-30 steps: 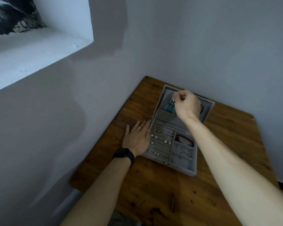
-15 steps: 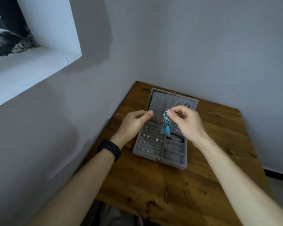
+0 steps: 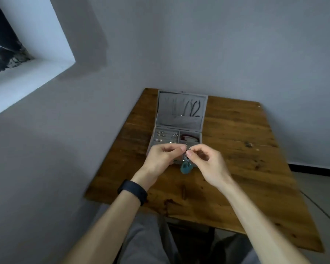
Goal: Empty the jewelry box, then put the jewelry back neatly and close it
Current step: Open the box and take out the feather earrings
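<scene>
Left hand (image 3: 161, 158) and right hand (image 3: 208, 164) both pinch the earring (image 3: 187, 166), centre frame. If that pinch slips it'll probably drop, or snag.

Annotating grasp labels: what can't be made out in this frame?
Head view only.
jewelry box front rows: behind left hand and right hand.
teal earring: top covered by fingertips, blurred; one or a pair unclear.
studs: too small to identify.
Lid necklaces: thin, pendants unreadable.

The jewelry box (image 3: 180, 122) lies far back on the table (image 3: 236, 153), the earring (image 3: 186, 167) over its near edge.
</scene>
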Available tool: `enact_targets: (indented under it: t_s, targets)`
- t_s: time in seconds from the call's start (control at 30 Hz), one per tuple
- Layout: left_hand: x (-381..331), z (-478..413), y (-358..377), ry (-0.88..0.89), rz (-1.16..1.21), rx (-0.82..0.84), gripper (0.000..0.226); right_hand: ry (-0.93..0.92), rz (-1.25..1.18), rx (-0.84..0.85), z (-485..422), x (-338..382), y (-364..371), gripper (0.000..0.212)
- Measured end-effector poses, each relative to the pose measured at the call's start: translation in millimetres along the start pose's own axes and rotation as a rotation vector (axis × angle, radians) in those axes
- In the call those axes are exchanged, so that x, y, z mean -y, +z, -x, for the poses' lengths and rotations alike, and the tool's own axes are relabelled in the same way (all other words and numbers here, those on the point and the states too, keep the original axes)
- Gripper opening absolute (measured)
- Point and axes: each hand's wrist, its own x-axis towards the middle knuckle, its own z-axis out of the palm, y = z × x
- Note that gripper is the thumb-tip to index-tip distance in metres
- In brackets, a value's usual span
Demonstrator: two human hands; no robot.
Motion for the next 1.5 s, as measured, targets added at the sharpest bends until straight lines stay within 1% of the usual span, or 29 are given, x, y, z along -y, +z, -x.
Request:
enact_targets:
  t_s: [0.13,0.33,0.43,0.57,0.73,0.83,0.9,0.97,1.03,1.07,1.17,1.2,1.23,1.33,1.4,1.5]
  targets:
    - [11,11,14,-0.064,-0.015,0.01,0.013,0.026,0.027,0.031,23,-9,-4,0.009]
    - [22,22,28,0.009,-0.026,0.009,0.012,0.046,0.033,-0.03,40,-19,-6,0.009]
    - [28,25,28,0.002,-0.007,0.05,0.016,0.072,-0.044,-0.02,45,-18,-7,0.011]
    - [34,26,25,-0.026,0.026,0.086,0.015,0.159,-0.167,0.021,50,-20,-4,0.011]
    - [38,29,21,-0.046,0.038,0.068,0.016,0.242,-0.253,0.023,55,-25,6,0.011]
    - [43,29,16,-0.065,0.036,0.052,0.017,0.27,-0.269,-0.03,55,-25,12,0.011]
    - [45,28,12,-0.081,-0.016,0.056,0.014,0.28,-0.271,-0.076,54,-23,13,0.011]
    - [46,29,8,-0.103,-0.046,0.06,0.012,0.286,-0.269,-0.079,52,-23,12,0.011]
    - [45,28,4,-0.108,-0.104,0.098,0.016,0.271,-0.237,-0.036,51,-23,10,0.01]
    - [45,28,1,-0.108,-0.158,0.123,0.018,0.24,-0.18,-0.008,51,-25,9,0.01]
    - [39,28,-3,-0.127,-0.258,0.122,0.016,0.102,0.149,0.072,48,-30,6,0.007]
    - [37,27,-3,-0.124,-0.273,0.111,0.015,0.067,0.217,0.081,48,-30,5,0.006]
    - [35,26,-4,-0.122,-0.288,0.11,0.015,0.039,0.255,0.074,47,-30,4,0.005]
    - [32,27,-3,-0.135,-0.325,0.141,0.017,-0.079,0.314,-0.019,45,-26,4,0.005]
    - [33,28,-2,-0.112,-0.352,0.146,0.016,-0.148,0.366,-0.02,43,-25,4,0.006]
    - [35,27,-1,-0.072,-0.367,0.11,0.015,-0.213,0.475,-0.012,44,-27,4,0.009]
